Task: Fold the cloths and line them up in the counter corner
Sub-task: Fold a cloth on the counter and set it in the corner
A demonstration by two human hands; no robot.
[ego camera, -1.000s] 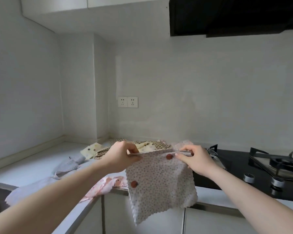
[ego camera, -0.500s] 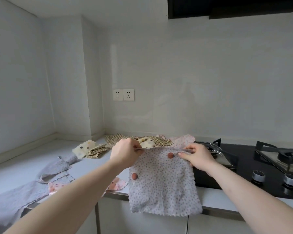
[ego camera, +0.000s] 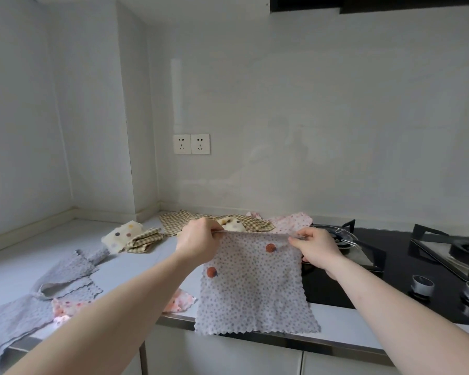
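Observation:
A pale dotted cloth (ego camera: 252,288) with two red spots hangs spread over the counter's front edge. My left hand (ego camera: 198,240) pinches its top left corner and my right hand (ego camera: 316,246) pinches its top right corner, holding the top edge taut. Behind it lie a brown checked cloth (ego camera: 244,221), a cream spotted cloth (ego camera: 230,224) and a pink dotted cloth (ego camera: 291,221). Further left sit a folded cream and checked bundle (ego camera: 132,239), grey cloths (ego camera: 65,272) and a pink cloth (ego camera: 71,307). The counter corner (ego camera: 76,215) lies at the far left.
A black gas hob (ego camera: 390,266) with burners and knobs fills the counter to the right of the cloth. A double wall socket (ego camera: 191,144) is above the cloths. An extractor hood (ego camera: 363,4) hangs at the top right. White cabinet doors run below the counter edge.
Both hands lowered the dotted cloth toward the counter, so its lower half now lies over the front edge. The camera has tilted down and moved closer.

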